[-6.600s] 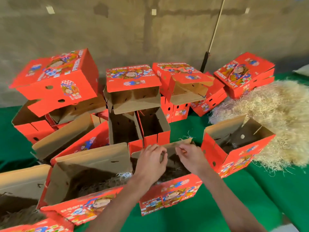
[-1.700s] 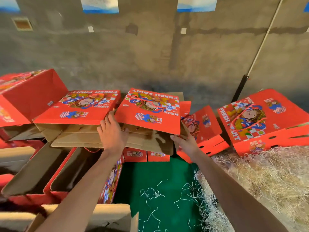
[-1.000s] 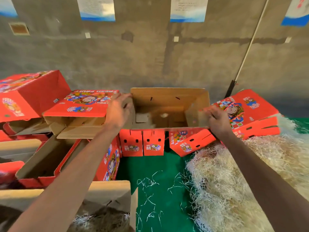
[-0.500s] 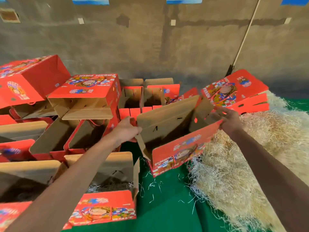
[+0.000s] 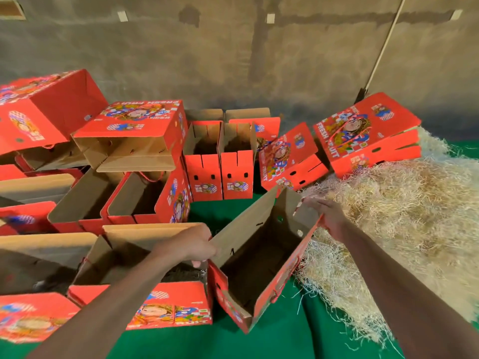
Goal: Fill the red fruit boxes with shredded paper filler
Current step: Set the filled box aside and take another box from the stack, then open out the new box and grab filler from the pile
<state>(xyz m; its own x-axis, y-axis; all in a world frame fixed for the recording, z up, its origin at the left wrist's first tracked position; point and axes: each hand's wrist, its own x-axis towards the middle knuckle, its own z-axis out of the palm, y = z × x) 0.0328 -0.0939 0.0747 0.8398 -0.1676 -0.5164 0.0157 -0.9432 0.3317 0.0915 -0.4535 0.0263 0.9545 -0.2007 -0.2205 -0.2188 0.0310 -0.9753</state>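
An open, empty red fruit box (image 5: 259, 257) stands on the green cloth in the middle, turned at an angle, brown inside. My left hand (image 5: 194, 244) grips its near-left flap edge. My right hand (image 5: 329, 216) holds its far-right corner beside the pile. A big heap of pale shredded paper (image 5: 404, 218) lies to the right, touching the box. Just left, another open red box (image 5: 145, 281) shows dark filler at its bottom.
Several more red boxes crowd the left and back: open ones (image 5: 220, 156) upright against the concrete wall, others stacked on their sides (image 5: 134, 130), closed ones (image 5: 363, 136) leaning at back right. A pole (image 5: 381, 47) leans on the wall. Green cloth (image 5: 285, 340) covers the surface.
Both hands lifted this box off the back stack, turned it open side up and brought it down and nearer, onto the cloth beside the shredded paper.
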